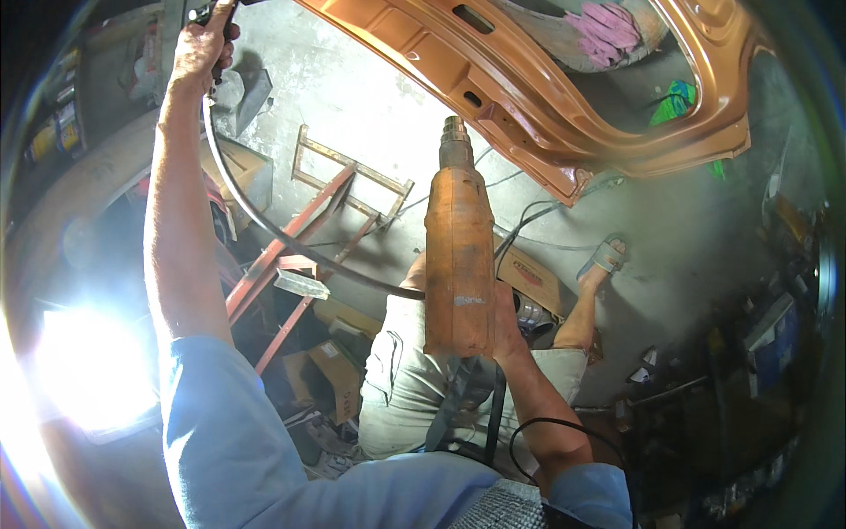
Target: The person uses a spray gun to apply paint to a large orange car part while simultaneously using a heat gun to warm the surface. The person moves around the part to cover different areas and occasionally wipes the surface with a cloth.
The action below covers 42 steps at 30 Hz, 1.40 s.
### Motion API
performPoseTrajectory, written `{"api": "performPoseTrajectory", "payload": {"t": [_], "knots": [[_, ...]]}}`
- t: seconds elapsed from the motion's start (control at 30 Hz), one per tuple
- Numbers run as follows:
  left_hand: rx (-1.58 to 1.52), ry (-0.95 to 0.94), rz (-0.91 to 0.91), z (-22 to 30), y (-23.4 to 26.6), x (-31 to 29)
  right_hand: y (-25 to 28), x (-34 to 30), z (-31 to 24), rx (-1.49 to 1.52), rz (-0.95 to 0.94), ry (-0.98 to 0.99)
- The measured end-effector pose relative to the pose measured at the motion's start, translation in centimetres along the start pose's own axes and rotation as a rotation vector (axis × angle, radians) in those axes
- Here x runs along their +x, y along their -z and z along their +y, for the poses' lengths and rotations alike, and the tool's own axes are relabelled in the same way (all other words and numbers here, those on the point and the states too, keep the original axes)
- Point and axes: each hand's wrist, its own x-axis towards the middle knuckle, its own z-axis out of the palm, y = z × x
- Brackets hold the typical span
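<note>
The right hand (505, 324), fingers mostly hidden, grips the heat gun (459, 256), its long axis running six to twelve o'clock. The orange panel (520, 113) lies toward two o'clock from its nozzle (455, 130); at ten o'clock, the left hand (201, 51) has fingers closed round a black handle (218, 74).

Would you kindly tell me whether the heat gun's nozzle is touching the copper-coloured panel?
Cannot tell. In the head view, the nozzle ends right by the lower edge of the copper-coloured panel, but this single angle does not settle depth.
</note>
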Motion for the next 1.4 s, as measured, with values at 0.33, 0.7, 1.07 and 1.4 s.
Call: {"api": "performPoseTrajectory", "payload": {"t": [0.33,0.7,1.07,1.4], "knots": [[0.081,-0.039,-0.185,2.8,-8.2,-17.4,7.6,-11.1,3.7,-0.132,0.089,0.008],[-0.059,0.008,-0.387,3.4,-16.7,-31.1,14.9,-19.0,7.2,0.212,0.150,-0.183],[-0.127,-0.040,-0.370,1.9,-14.0,-23.1,11.2,-14.6,4.8,-0.048,0.070,-0.057],[-0.082,-0.124,0.002,1.5,-4.6,-2.9,1.0,-2.4,3.1,0.435,0.119,-0.121]]}}
